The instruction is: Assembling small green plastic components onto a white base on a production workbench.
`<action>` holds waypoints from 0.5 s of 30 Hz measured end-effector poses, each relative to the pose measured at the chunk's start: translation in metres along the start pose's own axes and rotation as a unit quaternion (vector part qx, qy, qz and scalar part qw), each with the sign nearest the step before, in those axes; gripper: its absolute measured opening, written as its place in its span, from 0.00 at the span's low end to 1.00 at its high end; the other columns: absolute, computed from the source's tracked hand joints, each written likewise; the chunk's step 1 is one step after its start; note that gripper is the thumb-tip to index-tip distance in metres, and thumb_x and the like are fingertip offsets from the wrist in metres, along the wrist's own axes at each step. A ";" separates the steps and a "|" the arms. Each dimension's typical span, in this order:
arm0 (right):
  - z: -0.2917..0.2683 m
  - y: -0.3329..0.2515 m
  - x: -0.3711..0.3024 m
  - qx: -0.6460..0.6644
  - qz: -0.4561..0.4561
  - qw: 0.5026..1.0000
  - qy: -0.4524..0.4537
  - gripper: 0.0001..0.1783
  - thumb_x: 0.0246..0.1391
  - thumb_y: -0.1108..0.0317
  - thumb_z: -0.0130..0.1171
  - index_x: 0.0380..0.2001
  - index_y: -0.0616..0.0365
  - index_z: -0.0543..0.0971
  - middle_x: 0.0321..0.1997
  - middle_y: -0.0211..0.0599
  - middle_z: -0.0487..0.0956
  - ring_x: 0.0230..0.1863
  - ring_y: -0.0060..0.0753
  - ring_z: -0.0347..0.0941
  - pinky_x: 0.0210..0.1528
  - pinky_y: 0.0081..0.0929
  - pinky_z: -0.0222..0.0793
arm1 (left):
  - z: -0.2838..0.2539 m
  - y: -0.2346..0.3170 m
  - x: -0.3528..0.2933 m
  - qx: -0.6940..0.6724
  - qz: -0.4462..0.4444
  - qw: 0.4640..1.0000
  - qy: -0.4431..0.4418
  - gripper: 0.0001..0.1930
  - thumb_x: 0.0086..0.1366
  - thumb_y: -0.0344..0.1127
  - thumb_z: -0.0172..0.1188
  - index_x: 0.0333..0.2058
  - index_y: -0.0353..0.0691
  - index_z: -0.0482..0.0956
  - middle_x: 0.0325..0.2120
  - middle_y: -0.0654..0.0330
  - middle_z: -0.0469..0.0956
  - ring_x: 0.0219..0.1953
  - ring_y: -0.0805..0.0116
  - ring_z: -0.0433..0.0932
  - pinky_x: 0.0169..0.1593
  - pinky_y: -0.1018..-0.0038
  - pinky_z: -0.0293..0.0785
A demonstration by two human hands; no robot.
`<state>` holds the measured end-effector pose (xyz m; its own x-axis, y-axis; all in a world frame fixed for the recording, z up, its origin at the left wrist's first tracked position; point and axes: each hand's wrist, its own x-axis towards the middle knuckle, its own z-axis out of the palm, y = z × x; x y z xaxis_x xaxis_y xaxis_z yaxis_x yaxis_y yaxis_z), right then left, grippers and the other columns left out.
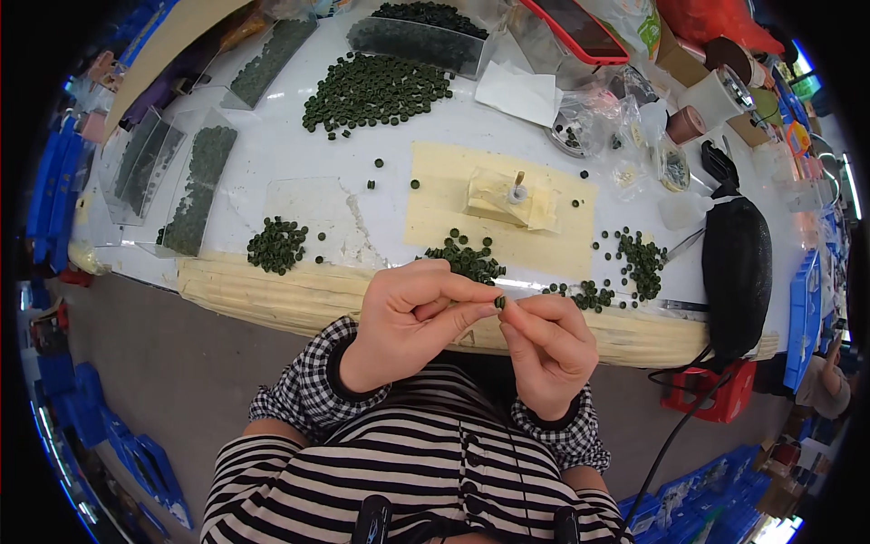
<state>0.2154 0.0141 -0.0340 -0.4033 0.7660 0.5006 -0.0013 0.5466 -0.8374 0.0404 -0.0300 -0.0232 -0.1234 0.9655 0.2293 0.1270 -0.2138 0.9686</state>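
Close to the table's front edge, my left hand (415,313) and my right hand (551,344) meet, thumb and forefinger of each pinched on one small dark green ring-shaped part (500,302). Just beyond my fingers lies a pile of the same green parts (464,260). Another small pile (277,245) sits to the left, and two more, a loose cluster (591,296) and a heap (641,265), lie to the right. Behind them a taped block (510,198) with an upright metal pin (518,185) stands on a yellow sheet (439,204).
A large heap of green parts (376,93) lies at the back, near clear trays (201,186) of them. White paper (518,93), a red-cased phone (589,36) and plastic bags (598,118) are at back right. A black cloth-like bundle (737,272) with a cable lies right. Yellow tape covers the front edge.
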 end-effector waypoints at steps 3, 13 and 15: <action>0.001 -0.003 0.002 -0.005 -0.013 1.000 -0.007 0.19 0.43 0.87 0.63 0.41 0.63 0.82 0.34 0.38 0.78 0.31 0.27 0.74 0.31 0.18 0.69 | -0.002 0.002 0.000 -0.009 -0.004 1.000 -0.007 0.08 0.56 0.24 0.65 0.36 0.39 0.84 0.14 0.73 0.58 0.18 0.82 0.54 0.23 0.81 0.51; -0.001 -0.003 0.000 -0.022 -0.035 0.999 -0.025 0.19 0.42 0.86 0.63 0.41 0.62 0.82 0.36 0.39 0.79 0.32 0.30 0.75 0.33 0.19 0.71 | -0.005 0.007 0.000 -0.054 -0.068 0.996 -0.035 0.09 0.55 0.22 0.66 0.36 0.38 0.84 0.14 0.74 0.57 0.18 0.85 0.54 0.23 0.83 0.49; 0.000 -0.001 -0.001 -0.021 -0.036 0.999 -0.016 0.19 0.43 0.87 0.63 0.42 0.62 0.82 0.36 0.38 0.79 0.32 0.29 0.75 0.32 0.19 0.70 | -0.005 0.008 0.000 -0.062 -0.080 0.994 -0.032 0.09 0.55 0.22 0.65 0.36 0.37 0.84 0.14 0.74 0.57 0.18 0.84 0.53 0.23 0.83 0.49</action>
<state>0.2157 0.0125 -0.0337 -0.4318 0.7138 0.5514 0.0077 0.6143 -0.7891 0.0366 -0.0324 -0.0149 -0.0679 0.9953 0.0684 -0.0118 -0.0693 0.9975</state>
